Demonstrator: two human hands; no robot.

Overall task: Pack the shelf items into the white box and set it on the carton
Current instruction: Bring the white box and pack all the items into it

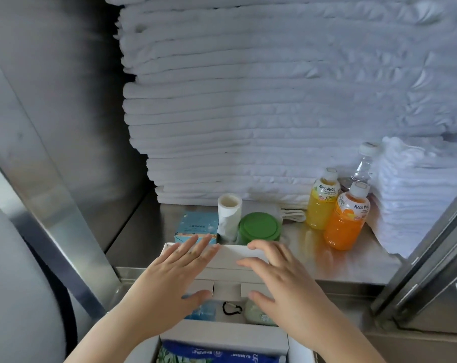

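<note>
Now my left hand and right hand are spread flat, gripping nothing, over the lid flap of the white box at the front edge of the steel shelf. I'd press the flap down evenly, keeping the black clip inside clear of the fold.

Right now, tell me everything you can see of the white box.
The white box looks like thin cardboard, lid flap partly closed, tuck tabs showing. Left hand and right hand rest flat-fingered on the flap. Inside: a blue packet, a black clip, a pale green item. It sits at the front edge of the steel shelf.
</note>
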